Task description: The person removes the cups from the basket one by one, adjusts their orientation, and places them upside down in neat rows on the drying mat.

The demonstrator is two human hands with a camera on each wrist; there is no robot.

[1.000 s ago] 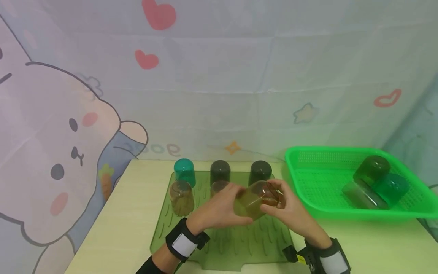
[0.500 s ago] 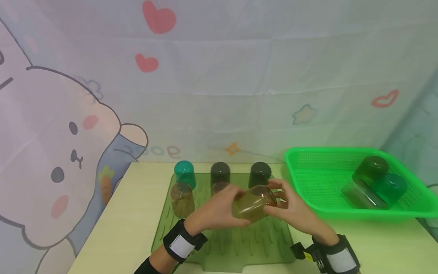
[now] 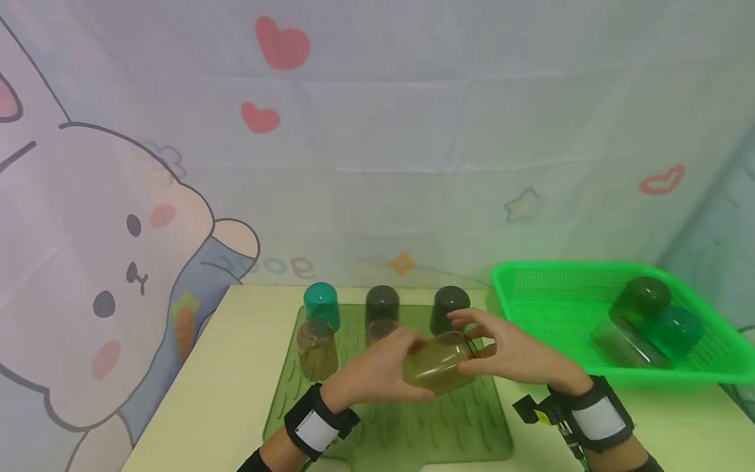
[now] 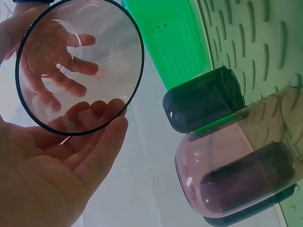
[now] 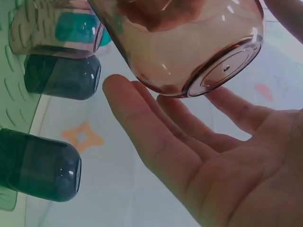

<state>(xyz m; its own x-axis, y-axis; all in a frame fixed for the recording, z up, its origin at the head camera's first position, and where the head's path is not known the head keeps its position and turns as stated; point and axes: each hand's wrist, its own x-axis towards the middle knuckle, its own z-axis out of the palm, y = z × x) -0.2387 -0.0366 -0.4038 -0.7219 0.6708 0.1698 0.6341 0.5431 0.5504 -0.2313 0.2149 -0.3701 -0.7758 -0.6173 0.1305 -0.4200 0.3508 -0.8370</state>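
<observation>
A transparent amber cup (image 3: 439,362) lies tilted in the air over the green drying mat (image 3: 436,436). My left hand (image 3: 380,370) grips it around the mouth end, thumb and fingers at the rim (image 4: 142,61). My right hand (image 3: 519,351) is at the base end, its fingers spread and loosely bent around the base (image 5: 222,71). Upside down on the mat stand a teal cup (image 3: 321,305), two dark grey cups (image 3: 382,304) and an amber cup (image 3: 316,351). Another pinkish cup (image 3: 380,330) is partly hidden behind my left hand.
On the right stands a bright green basket (image 3: 548,314). Inside lie a dark green cup (image 3: 641,298), a teal-green cup (image 3: 675,331) and a clear cup (image 3: 628,344). A printed cloth (image 3: 383,164) hangs behind the pale table (image 3: 200,393).
My right hand's fingers have loosened from the cup's base and the hand has shifted slightly right. My left hand keeps its grip on the cup, which has turned a little.
</observation>
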